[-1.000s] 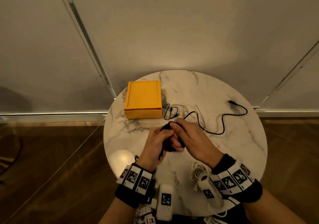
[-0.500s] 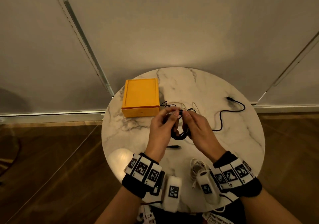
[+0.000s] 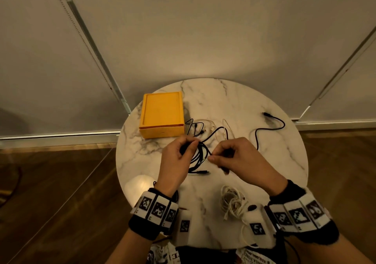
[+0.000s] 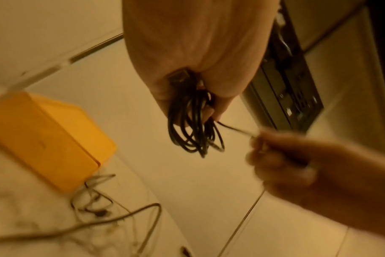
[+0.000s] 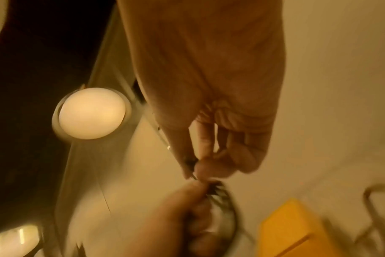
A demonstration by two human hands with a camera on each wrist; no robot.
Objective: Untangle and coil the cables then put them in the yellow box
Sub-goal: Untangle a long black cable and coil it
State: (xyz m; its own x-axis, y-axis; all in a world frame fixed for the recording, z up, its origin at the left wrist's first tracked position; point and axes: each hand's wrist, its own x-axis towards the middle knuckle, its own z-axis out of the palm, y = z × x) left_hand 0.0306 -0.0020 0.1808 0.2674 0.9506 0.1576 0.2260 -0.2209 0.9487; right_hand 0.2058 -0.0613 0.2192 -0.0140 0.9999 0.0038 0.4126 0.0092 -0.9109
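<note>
Head view: over the round marble table the left hand has its fingers curled round a bundle of black cable loops, held above the table's middle. The right hand, at 3 o'clock from the left, pinches a strand of that same cable between thumb and forefinger. The cable's free length runs off toward 2 o'clock and ends in a plug near the table edge. The yellow box sits at 11 o'clock from the hands, with a thin tangle of cables just beside its near right corner. A white cable lies bunched at 5 o'clock, near the right wrist

Left wrist view: the coiled loops hang from the closed fingers, a plug tucked in the palm; the blurred right hand holds a strand at 4 o'clock

Right wrist view: thumb and fingertips pinch the strand; the box shows blurred at 5 o'clock
</note>
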